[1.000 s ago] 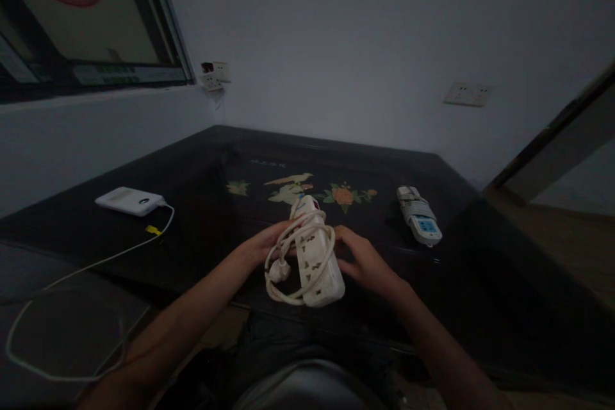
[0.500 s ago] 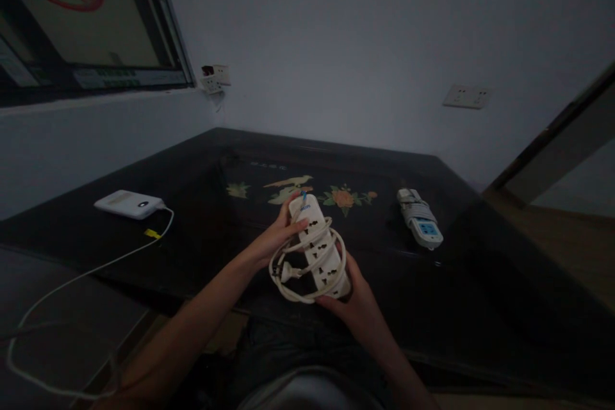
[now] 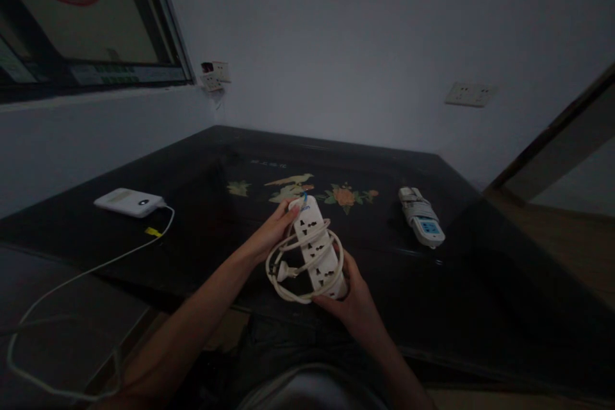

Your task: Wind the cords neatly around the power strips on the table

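Observation:
Both hands hold a white power strip (image 3: 314, 240) tilted over the near part of the dark table. Its white cord is coiled loosely around it, and the plug (image 3: 284, 271) hangs inside the loops on the left. My left hand (image 3: 277, 225) grips the upper left end, thumb on the face near the blue lettering. Around the lower right end, my right hand (image 3: 350, 288) is closed, its thumb pressing the strip and cord from below. A small blue piece (image 3: 305, 195) sticks out at the top end. The undersides of the strip and several fingertips are hidden.
A second power strip (image 3: 423, 221), wrapped in its cord, lies at the right on the black table (image 3: 384, 275). At the left rests a white power bank (image 3: 129, 202) with a cable running off the near edge. Wall sockets (image 3: 469, 94) sit behind, beside a window.
My left thumb has slid upward on the power strip, away from the sockets toward the lettered end. The strip has otherwise barely moved, and my right hand keeps its grip.

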`<action>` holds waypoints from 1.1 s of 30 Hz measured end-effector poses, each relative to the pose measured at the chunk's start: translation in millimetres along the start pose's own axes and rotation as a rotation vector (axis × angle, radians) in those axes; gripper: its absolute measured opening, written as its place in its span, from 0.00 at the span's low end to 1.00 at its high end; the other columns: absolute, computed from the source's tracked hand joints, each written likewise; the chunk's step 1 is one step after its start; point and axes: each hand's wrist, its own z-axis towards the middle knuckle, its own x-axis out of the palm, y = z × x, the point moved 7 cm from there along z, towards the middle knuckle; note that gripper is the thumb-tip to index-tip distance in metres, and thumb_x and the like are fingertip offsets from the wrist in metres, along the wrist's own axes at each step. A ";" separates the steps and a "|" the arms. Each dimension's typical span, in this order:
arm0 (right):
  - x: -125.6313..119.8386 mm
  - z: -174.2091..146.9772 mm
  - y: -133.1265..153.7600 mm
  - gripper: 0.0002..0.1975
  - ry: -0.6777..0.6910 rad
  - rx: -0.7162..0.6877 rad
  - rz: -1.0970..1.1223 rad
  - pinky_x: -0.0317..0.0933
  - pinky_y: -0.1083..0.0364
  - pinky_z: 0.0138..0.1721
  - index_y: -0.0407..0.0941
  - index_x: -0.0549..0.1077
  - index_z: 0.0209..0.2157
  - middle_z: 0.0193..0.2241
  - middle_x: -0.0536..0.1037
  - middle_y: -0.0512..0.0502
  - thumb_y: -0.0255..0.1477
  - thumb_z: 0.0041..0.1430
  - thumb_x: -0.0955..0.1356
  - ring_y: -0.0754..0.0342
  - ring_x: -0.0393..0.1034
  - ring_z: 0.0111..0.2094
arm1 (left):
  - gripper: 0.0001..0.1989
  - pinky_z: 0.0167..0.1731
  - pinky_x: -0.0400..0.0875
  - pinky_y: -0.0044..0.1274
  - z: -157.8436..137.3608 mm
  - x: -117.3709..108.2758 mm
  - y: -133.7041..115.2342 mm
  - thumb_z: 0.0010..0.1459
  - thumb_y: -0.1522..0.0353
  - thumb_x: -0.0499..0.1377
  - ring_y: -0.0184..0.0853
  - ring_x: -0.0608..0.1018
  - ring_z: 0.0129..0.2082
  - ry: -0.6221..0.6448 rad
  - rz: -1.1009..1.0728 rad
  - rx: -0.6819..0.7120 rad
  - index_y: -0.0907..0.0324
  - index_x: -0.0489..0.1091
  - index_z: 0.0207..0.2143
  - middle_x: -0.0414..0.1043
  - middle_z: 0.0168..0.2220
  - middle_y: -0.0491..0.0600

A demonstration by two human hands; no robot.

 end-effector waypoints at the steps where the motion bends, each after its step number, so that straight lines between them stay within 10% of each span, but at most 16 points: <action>1: 0.9 0.8 -0.8 0.46 0.001 0.000 0.017 0.52 0.45 0.60 0.47 0.53 0.60 0.60 0.62 0.40 0.27 0.42 0.76 0.45 0.57 0.60 | 0.19 0.30 0.70 0.21 0.0 -1.0 0.7 0.54 0.60 0.62 0.30 0.75 0.28 -0.003 0.010 -0.009 0.56 0.62 0.45 0.71 0.31 0.44; 14: 4.3 11.8 -4.9 0.46 -0.038 0.030 0.129 0.55 0.45 0.58 0.46 0.57 0.56 0.55 0.67 0.39 0.27 0.34 0.78 0.44 0.62 0.56 | 0.22 0.27 0.66 0.20 -8.7 5.9 -1.4 0.54 0.57 0.61 0.28 0.72 0.26 0.064 0.161 -0.053 0.57 0.59 0.46 0.67 0.31 0.44; 20: -10.0 13.0 5.2 0.39 -0.089 0.041 0.143 0.58 0.45 0.56 0.46 0.60 0.54 0.53 0.70 0.39 0.29 0.39 0.76 0.44 0.64 0.55 | 0.24 0.45 0.66 0.28 -9.5 5.2 -16.6 0.56 0.54 0.58 0.40 0.73 0.46 0.126 0.240 0.000 0.55 0.63 0.52 0.71 0.45 0.53; 27: -33.0 20.8 12.8 0.36 -0.261 0.122 0.279 0.67 0.44 0.46 0.44 0.59 0.53 0.46 0.74 0.38 0.34 0.44 0.74 0.43 0.72 0.45 | 0.17 0.50 0.64 0.28 -68.3 -1.6 -61.2 0.58 0.57 0.57 0.40 0.68 0.53 -0.351 0.360 0.452 0.53 0.67 0.48 0.69 0.50 0.50; 30: -33.0 19.6 15.4 0.34 -0.339 0.069 0.334 0.65 0.45 0.50 0.45 0.58 0.55 0.51 0.72 0.37 0.35 0.48 0.72 0.44 0.70 0.49 | 0.10 0.38 0.67 0.24 -95.3 14.2 -39.4 0.57 0.59 0.58 0.35 0.74 0.34 -0.428 0.495 0.475 0.56 0.71 0.34 0.71 0.30 0.47; 33: -27.5 16.1 17.9 0.34 -0.394 0.002 0.341 0.62 0.45 0.53 0.45 0.55 0.57 0.56 0.67 0.37 0.35 0.51 0.70 0.44 0.66 0.54 | 0.12 0.34 0.68 0.25 -89.3 36.5 7.0 0.58 0.58 0.57 0.37 0.75 0.30 -0.185 0.587 0.216 0.57 0.73 0.36 0.74 0.28 0.49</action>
